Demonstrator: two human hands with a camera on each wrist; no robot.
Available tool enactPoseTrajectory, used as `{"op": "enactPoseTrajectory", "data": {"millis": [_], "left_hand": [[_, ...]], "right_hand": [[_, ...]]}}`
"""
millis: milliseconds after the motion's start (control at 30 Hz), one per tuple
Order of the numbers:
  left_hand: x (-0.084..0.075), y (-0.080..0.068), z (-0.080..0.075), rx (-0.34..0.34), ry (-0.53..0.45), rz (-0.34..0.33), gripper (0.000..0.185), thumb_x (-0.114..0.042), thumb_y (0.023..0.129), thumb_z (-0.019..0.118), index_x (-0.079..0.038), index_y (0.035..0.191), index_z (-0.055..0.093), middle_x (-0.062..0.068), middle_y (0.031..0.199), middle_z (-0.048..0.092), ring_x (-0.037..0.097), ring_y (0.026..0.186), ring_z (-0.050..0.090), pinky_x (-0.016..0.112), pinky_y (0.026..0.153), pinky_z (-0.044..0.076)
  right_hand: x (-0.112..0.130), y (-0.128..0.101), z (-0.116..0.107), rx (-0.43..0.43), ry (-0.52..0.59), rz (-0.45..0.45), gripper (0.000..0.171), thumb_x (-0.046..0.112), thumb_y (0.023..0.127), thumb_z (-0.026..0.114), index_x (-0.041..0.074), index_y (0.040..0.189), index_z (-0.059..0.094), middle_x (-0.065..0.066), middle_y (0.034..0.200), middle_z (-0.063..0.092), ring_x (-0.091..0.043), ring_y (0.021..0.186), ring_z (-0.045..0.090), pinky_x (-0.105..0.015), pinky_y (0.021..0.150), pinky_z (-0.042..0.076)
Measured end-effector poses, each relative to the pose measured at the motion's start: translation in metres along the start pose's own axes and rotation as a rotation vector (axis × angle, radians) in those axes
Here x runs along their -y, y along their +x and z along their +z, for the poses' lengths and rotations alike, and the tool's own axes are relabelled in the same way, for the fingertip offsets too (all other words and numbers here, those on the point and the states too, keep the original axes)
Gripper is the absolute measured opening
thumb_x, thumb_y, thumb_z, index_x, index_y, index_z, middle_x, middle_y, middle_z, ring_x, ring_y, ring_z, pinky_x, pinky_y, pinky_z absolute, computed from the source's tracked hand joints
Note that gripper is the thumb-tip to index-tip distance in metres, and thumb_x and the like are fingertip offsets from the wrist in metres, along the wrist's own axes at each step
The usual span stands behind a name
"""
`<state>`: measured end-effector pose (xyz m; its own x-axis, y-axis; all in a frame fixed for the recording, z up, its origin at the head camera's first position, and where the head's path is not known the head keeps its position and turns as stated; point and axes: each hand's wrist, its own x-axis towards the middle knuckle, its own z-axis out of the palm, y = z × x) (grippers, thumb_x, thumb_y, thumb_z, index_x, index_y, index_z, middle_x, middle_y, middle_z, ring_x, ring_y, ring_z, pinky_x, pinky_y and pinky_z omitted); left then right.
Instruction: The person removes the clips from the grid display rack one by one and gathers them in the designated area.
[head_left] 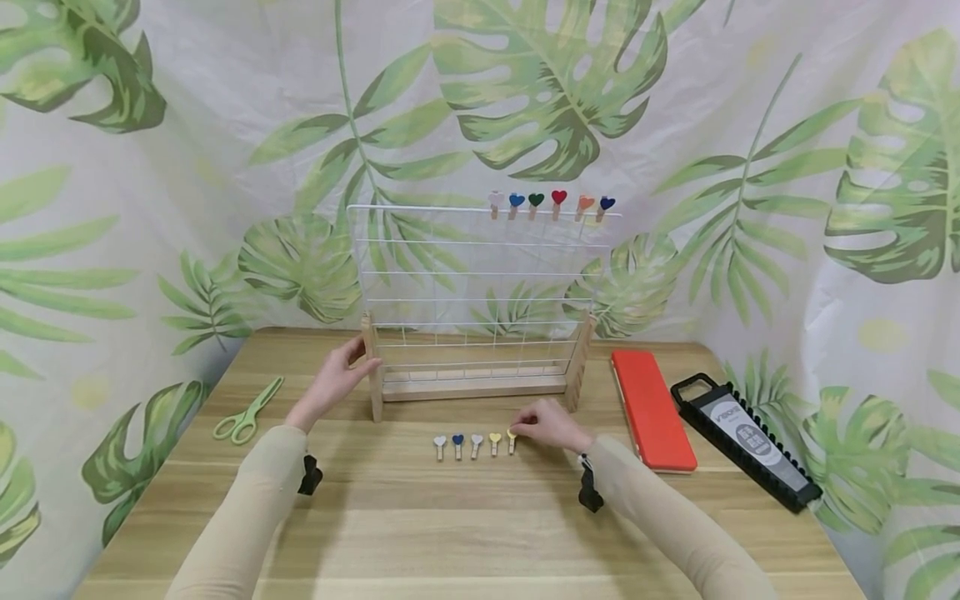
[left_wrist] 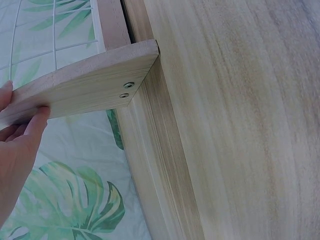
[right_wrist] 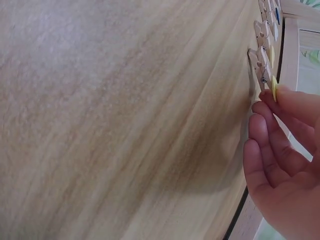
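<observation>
In the head view, a white wire grid rack [head_left: 480,283] on a wooden base is seen standing upright at the middle of the wooden table [head_left: 450,533]. Six heart-topped clips [head_left: 550,204] are counted along the right part of its top wire: white, blue, green, red, orange and dark blue. Five more clips are laid in a row on the table in front of the rack; the rightmost, a yellow-headed clip [head_left: 512,439], is pinched at its head by the fingertips of the right hand [head_left: 550,425], so that the head is partly covered. The left hand [head_left: 337,379] is held against the rack's left wooden foot [head_left: 371,367], thumb and fingers placed on either side of it. One pair of green scissors [head_left: 247,411] lies to the left, one red case [head_left: 651,408] and one black tool holder [head_left: 746,439] to the right. The holder's label is too small to be read.

In the left wrist view, the wooden foot [left_wrist: 85,85] with its two screws is shown, gripped between the thumb and fingertips of the left hand [left_wrist: 20,145]. Only a corner of the grid is seen, and most of the hand is cut off by the frame edge.

In the right wrist view, the yellow-headed clip [right_wrist: 265,72] is seen lying on the table, its yellow head pinched by the right hand [right_wrist: 282,150] between the fingertips. The further clips of the row are crowded at the top edge and cannot be counted with certainty; the thumb is hidden.
</observation>
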<state>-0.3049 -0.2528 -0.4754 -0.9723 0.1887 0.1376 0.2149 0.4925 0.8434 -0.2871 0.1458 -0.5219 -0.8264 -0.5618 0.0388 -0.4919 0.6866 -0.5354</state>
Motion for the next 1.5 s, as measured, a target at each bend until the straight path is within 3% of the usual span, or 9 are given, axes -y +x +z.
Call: {"op": "enactPoseTrajectory", "data": {"millis": [333, 533, 633, 767, 833, 1000, 1200, 1367, 1500], "left_hand": [[-0.004, 0.002, -0.001, 0.008, 0.017, 0.003, 0.068, -0.025, 0.102, 0.057, 0.009, 0.152, 0.026, 0.034, 0.153, 0.035, 0.049, 0.144, 0.033, 0.058, 0.116, 0.036], [-0.005, 0.001, -0.001, 0.009, 0.008, 0.005, 0.066, -0.019, 0.102, 0.057, 0.009, 0.152, 0.025, 0.034, 0.153, 0.034, 0.050, 0.144, 0.033, 0.059, 0.115, 0.036], [-0.021, -0.006, -0.003, 0.023, -0.005, -0.004, 0.064, -0.015, 0.102, 0.056, 0.012, 0.152, 0.025, 0.036, 0.153, 0.033, 0.051, 0.143, 0.032, 0.061, 0.115, 0.035], [-0.047, -0.018, -0.005, 0.035, -0.009, -0.017, 0.062, -0.011, 0.102, 0.054, 0.016, 0.150, 0.024, 0.040, 0.151, 0.032, 0.054, 0.142, 0.030, 0.062, 0.115, 0.034], [-0.047, -0.019, -0.005, 0.032, -0.003, -0.018, 0.062, -0.011, 0.102, 0.054, 0.016, 0.150, 0.024, 0.040, 0.151, 0.032, 0.054, 0.142, 0.031, 0.062, 0.115, 0.034], [-0.031, -0.014, -0.003, 0.028, -0.010, -0.022, 0.063, -0.011, 0.102, 0.054, 0.014, 0.151, 0.023, 0.039, 0.151, 0.032, 0.053, 0.143, 0.030, 0.062, 0.115, 0.034], [-0.003, -0.003, 0.000, 0.016, 0.002, -0.003, 0.067, -0.018, 0.102, 0.056, 0.010, 0.153, 0.023, 0.036, 0.153, 0.033, 0.051, 0.143, 0.031, 0.061, 0.115, 0.035], [0.002, -0.001, 0.000, 0.010, 0.005, 0.018, 0.067, -0.021, 0.101, 0.058, 0.010, 0.152, 0.026, 0.036, 0.152, 0.035, 0.051, 0.143, 0.033, 0.061, 0.115, 0.035], [0.001, 0.000, 0.000, 0.007, -0.003, 0.024, 0.067, -0.021, 0.101, 0.058, 0.010, 0.151, 0.027, 0.035, 0.151, 0.037, 0.050, 0.143, 0.034, 0.061, 0.116, 0.034]], "right_hand": [[0.001, 0.000, -0.004, 0.012, -0.006, -0.030, 0.012, 0.021, 0.092, 0.071, 0.014, 0.090, 0.080, 0.001, 0.088, 0.078, -0.007, 0.083, 0.067, -0.016, 0.071, 0.049], [0.004, 0.000, -0.011, 0.007, 0.031, -0.027, 0.012, 0.018, 0.092, 0.070, 0.011, 0.093, 0.079, -0.002, 0.089, 0.078, -0.002, 0.078, 0.063, -0.014, 0.068, 0.050], [0.009, 0.004, -0.024, -0.033, 0.032, -0.074, 0.013, 0.016, 0.092, 0.070, 0.006, 0.095, 0.079, -0.005, 0.091, 0.078, -0.002, 0.076, 0.062, -0.014, 0.067, 0.049], [0.030, 0.010, -0.060, -0.106, 0.013, -0.132, 0.015, 0.014, 0.091, 0.071, 0.004, 0.099, 0.078, -0.008, 0.096, 0.077, -0.008, 0.080, 0.065, -0.014, 0.069, 0.051], [0.046, 0.013, -0.082, -0.144, 0.019, -0.144, 0.015, 0.014, 0.091, 0.071, 0.004, 0.101, 0.077, -0.009, 0.097, 0.077, -0.012, 0.082, 0.068, -0.017, 0.072, 0.054], [0.086, 0.018, -0.142, -0.257, 0.025, -0.222, 0.015, 0.011, 0.091, 0.071, 0.004, 0.103, 0.076, -0.009, 0.096, 0.076, -0.018, 0.085, 0.069, -0.028, 0.079, 0.060], [0.128, 0.028, -0.204, -0.439, 0.000, -0.357, 0.017, 0.011, 0.090, 0.072, 0.004, 0.105, 0.075, -0.011, 0.099, 0.075, -0.020, 0.089, 0.069, -0.032, 0.085, 0.060], [0.152, 0.042, -0.240, -0.594, -0.053, -0.431, 0.019, 0.014, 0.090, 0.073, 0.003, 0.106, 0.076, -0.011, 0.099, 0.075, -0.019, 0.090, 0.068, -0.032, 0.086, 0.059], [0.165, 0.054, -0.258, -0.640, -0.078, -0.431, 0.020, 0.018, 0.092, 0.072, 0.005, 0.107, 0.076, -0.012, 0.100, 0.074, -0.020, 0.091, 0.066, -0.027, 0.076, 0.051]]}}
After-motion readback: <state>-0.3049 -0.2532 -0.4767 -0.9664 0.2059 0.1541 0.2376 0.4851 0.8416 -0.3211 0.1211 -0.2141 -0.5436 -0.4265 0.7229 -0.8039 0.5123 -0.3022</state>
